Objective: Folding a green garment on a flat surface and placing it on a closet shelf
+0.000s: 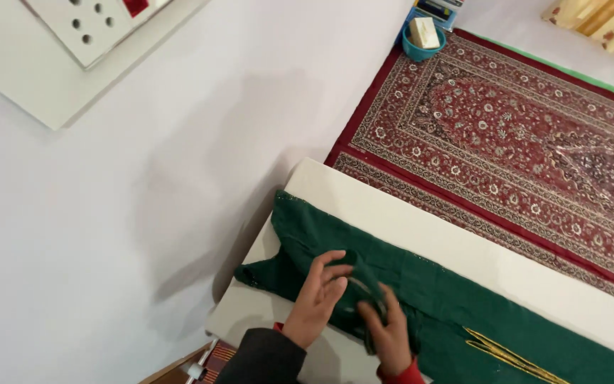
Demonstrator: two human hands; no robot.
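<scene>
Nearest the camera, the right hand (390,340) pinches a bunched fold of the green garment (456,299), its fingers curled narrow around the cloth. Just beside it, the left hand (318,299) rests on the same fold, fingers loosely spread. The garment lies across a white padded board (421,220). Beyond stretches a red patterned carpet (520,135); farther off, a teal bowl (421,48) holds a pale boxy package (425,32).

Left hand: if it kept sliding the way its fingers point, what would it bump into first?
The left hand points up-right across the green cloth, so it would probably meet more cloth, then the white padded board.
</scene>
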